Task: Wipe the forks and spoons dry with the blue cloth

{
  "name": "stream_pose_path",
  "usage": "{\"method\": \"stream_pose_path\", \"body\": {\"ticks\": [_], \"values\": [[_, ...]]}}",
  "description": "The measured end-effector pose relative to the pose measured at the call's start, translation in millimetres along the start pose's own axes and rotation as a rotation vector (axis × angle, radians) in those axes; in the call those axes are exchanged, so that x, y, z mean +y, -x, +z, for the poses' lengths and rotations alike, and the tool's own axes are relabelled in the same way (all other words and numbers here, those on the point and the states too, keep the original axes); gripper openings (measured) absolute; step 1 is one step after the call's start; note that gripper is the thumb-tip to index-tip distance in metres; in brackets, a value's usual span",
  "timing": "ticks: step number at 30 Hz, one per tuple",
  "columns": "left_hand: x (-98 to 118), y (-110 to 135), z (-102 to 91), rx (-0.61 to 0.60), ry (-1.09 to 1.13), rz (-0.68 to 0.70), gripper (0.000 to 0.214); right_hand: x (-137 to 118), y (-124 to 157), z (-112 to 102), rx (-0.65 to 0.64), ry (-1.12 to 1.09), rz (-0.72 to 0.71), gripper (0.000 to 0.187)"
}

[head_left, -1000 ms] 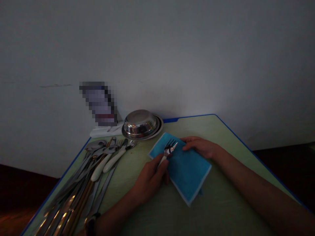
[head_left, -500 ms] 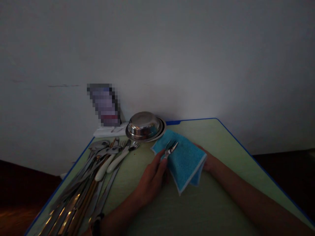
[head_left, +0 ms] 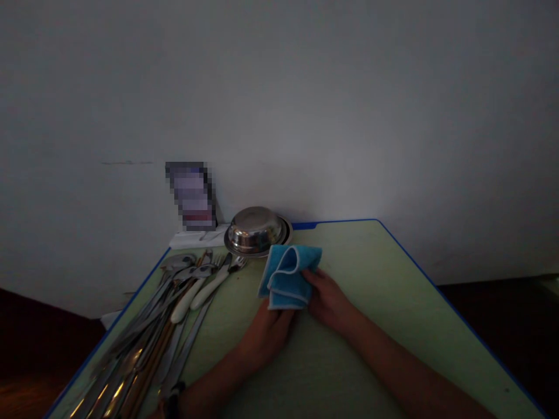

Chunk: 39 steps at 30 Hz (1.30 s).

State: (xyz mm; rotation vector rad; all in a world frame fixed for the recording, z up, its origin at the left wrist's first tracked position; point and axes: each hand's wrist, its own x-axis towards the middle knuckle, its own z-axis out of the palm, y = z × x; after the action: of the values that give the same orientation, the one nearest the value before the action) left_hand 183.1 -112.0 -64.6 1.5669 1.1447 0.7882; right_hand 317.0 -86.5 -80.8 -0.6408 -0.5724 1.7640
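Note:
A light-blue cloth (head_left: pixel 290 285) with a pale edge is folded over between my two hands, above the table. My right hand (head_left: pixel 331 301) is closed on the cloth's right side, fingers pinching it. My left hand (head_left: pixel 268 334) is closed just below the cloth, its fingertips hidden under it. The fork that showed in this hand a moment earlier is now covered by the cloth. Left of my hands lies a pile of cutlery (head_left: pixel 148 331), with spoons, forks and knives. Two white-handled pieces (head_left: pixel 209 291) lie on its right side.
An upturned metal bowl (head_left: pixel 255 227) rests on a metal plate at the back of the green table (head_left: pixel 371 262), by the wall. A blurred-out phone-like screen (head_left: pixel 192 198) leans there on a white object (head_left: pixel 196 237). A blue edge (head_left: pixel 414 259) runs around the table.
The cloth has been brought over the fork and folded, hiding its tines. My right hand has moved left, from behind the cloth to its right side. My left hand has shifted slightly down.

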Motion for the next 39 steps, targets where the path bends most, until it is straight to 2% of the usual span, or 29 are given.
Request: {"method": "stream_pose_path", "body": {"ticks": [3,7,10,16,21,23,26,29,34,39], "values": [[-3,2,3.7,-0.030,0.171,-0.040,0.026,-5,2,0,-0.023,-0.033,0.006,0.025],[0,4,2.8,0.105,0.345,-0.076,0.030,-5,1,-3,-0.044,-0.024,0.008,0.021],[6,5,0.8,0.155,0.392,-0.111,0.034,-6,0,-7,-0.052,-0.018,0.003,0.019],[10,7,1.8,0.104,0.442,-0.096,0.033,-17,3,-9,-0.022,-0.062,-0.020,0.015],[6,6,2.2,0.079,0.379,-0.022,0.033,-28,3,-10,0.004,-0.061,0.071,0.010],[6,6,1.5,0.069,0.333,0.001,0.032,-28,4,-10,-0.034,-0.027,0.080,0.010],[6,5,0.5,0.058,0.243,0.024,0.031,-24,8,-7,-0.140,0.005,0.062,0.026],[6,4,0.4,0.037,0.153,0.030,0.030,-20,13,-2,-0.183,0.017,0.112,0.024],[3,2,-0.2,-0.028,0.126,0.077,0.029,-16,14,-4,-0.078,0.150,0.094,0.029],[1,2,-2.9,0.004,0.046,0.149,0.030,-8,9,-11,0.021,0.279,0.037,0.027]]}}
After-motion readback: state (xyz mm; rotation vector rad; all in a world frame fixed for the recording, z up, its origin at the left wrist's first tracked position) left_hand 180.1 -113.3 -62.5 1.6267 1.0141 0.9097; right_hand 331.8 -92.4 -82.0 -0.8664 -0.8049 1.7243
